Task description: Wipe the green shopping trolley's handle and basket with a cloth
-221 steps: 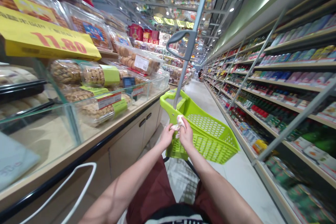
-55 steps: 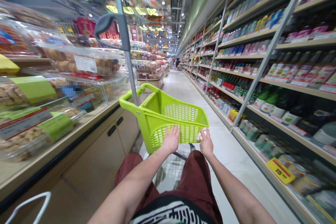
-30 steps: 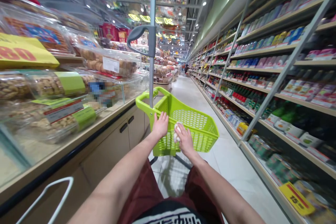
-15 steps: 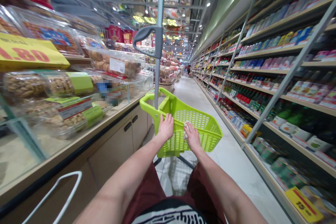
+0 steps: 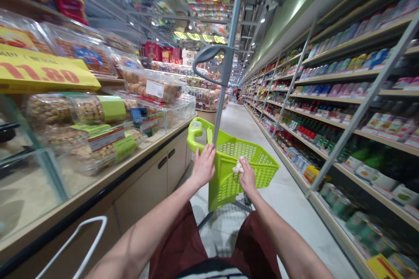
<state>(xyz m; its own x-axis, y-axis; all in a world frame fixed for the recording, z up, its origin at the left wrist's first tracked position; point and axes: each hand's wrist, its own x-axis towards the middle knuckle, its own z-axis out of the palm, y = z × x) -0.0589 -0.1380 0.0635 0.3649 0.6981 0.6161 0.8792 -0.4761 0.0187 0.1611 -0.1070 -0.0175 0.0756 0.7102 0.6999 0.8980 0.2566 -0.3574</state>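
A lime-green basket cart [image 5: 225, 183] stands in front of me, with a grey pole [image 5: 224, 96] rising from its near left part and a grey looped grip [image 5: 214, 63] on the pole. My left hand [image 5: 203, 166] rests with fingers extended on the basket's near rim, beside the foot of the pole. In my right hand [image 5: 247, 176], a crumpled white tissue or cloth [image 5: 238, 165] is pinched against the basket's upper side.
Along the left runs a counter [image 5: 131, 187] with packed nuts and biscuits, and a white wire frame [image 5: 98, 235] near its base. Stocked shelves [image 5: 327, 91] line the right. Between them the tiled aisle [image 5: 229, 117] stretches ahead, with a distant person.
The cart has turned, its handle side swinging nearer, and its pole now leans and stands further right. My left hand has slid to the rim by the pole. My right hand's fingers have closed on the white tissue.
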